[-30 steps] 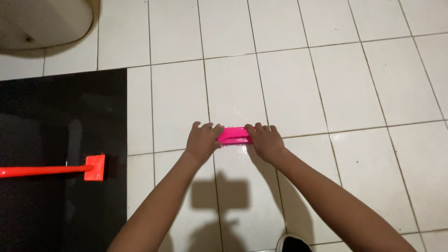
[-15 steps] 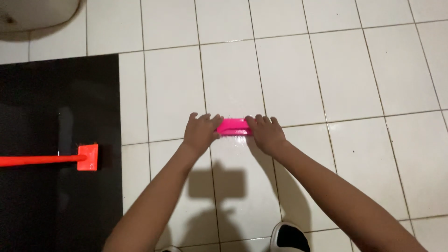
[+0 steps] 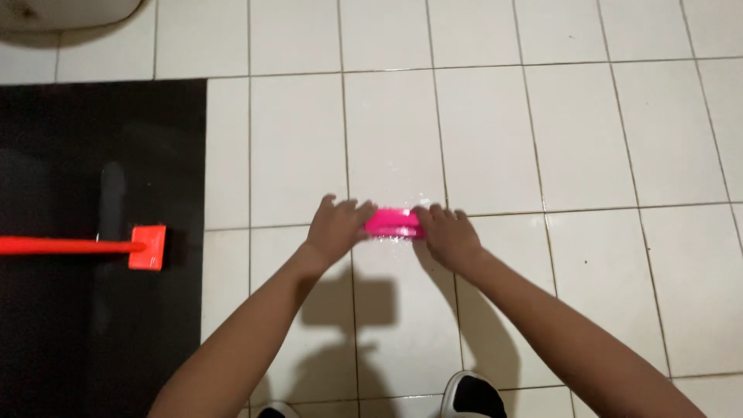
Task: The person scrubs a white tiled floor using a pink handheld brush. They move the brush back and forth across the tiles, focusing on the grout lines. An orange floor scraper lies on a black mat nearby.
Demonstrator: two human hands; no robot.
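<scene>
hands on a pink scrub brush (image 3: 393,223) at frame centre, pressed to the white tiled floor (image 3: 495,139). left hand (image 3: 337,229) at brush's 9 o'clock end, right hand (image 3: 447,237) at 3 o'clock end; fingers of both clamped on it. wet sheen around brush. red-handled tool (image 3: 93,247) lies at 9 o'clock on black mat (image 3: 85,139), well apart. shoe (image 3: 474,395) at 6 o'clock.

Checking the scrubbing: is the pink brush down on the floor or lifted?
Down: the pink brush lies flat on the wet white tile.
</scene>
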